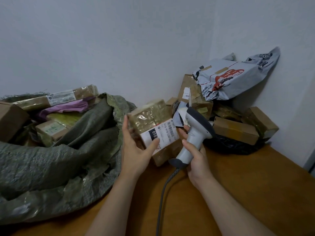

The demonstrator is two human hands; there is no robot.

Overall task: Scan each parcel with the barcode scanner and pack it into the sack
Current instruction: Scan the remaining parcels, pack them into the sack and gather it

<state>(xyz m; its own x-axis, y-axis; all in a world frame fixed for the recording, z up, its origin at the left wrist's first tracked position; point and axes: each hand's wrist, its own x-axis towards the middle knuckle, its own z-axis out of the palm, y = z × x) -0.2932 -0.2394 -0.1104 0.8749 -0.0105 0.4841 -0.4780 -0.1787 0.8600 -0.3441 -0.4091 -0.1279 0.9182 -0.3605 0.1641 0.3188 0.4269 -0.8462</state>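
Along the lower right of the frame the wooden surface (247,184) shows its one visible edge, with bare wood running from there to the lower centre, around both forearms. Left of centre, the green woven sack (51,167) sprawls open and takes the whole left side, with several parcels lying in its mouth. At upper right a heap of brown boxes (235,130), a black bag (230,145) and a grey mailer (230,79) fills the corner against the wall (119,40).

At frame centre, between sack and heap, the taped parcel (153,123) is tilted, its white label facing up. The left hand (136,150) holds it from the left: the grip is spread wide, thumb laid across the label, fingers up the far side. Whether the parcel's lower corner touches the surface I cannot tell.

Just right of the parcel, the right hand (196,157) is wrapped around the handle of the barcode scanner (194,132), its head raised beside the label's right edge. Its grey cable (162,193) trails to the bottom of the frame.
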